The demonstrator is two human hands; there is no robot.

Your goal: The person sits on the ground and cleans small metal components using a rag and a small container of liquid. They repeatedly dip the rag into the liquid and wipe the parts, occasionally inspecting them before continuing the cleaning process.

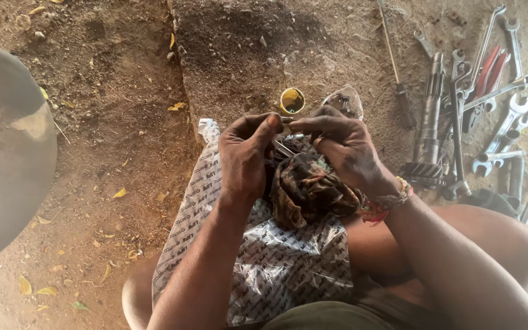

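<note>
— What's cut off on the far left?

— A big round metal pan (7, 153), dull grey, running out of the picture's left edge. It sits on bare reddish dirt ground (111, 122) scattered with dry yellow leaves.

— And the hands?

— The left hand (245, 156) and right hand (340, 143) meet over the lap, fingers pinched together on a small part (286, 120) between the fingertips. It is too small and too covered to make out. Below them a dark patterned rag (307, 186) lies bunched on a clear printed plastic bag (276, 263) spread across the knees.

— Anything just beyond the hands?

— A small open yellow tin (292, 101) on the dirt, and beside it a crumpled bit of clear plastic (344, 101), half hidden by the right hand.

— To the right?

— A splined steel shaft with a gear (428, 131), a screwdriver (395, 67), then a heap of spanners (499, 91) overlapping, some cut off at the right edge.
</note>
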